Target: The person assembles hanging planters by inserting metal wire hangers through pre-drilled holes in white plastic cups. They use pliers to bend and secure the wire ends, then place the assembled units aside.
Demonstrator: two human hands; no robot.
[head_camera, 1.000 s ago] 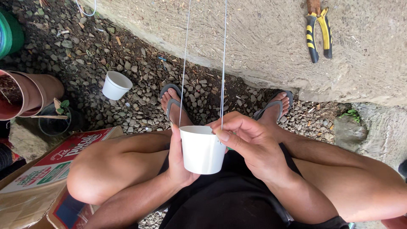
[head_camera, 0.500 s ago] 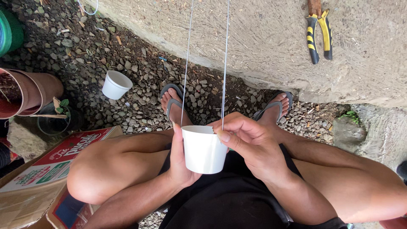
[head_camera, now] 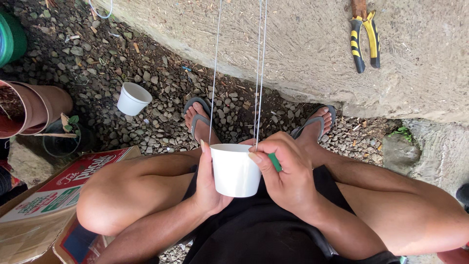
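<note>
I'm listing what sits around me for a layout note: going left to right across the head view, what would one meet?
Green container → terracotta pot → white cup on the gravel → white cup in the hands → yellow-and-black pliers.

The cup [head_camera: 235, 171] is white. The pliers [head_camera: 364, 36] are yellow and black. The flip-flops [head_camera: 195, 117] are grey. The pot [head_camera: 29, 105] is brown.
</note>
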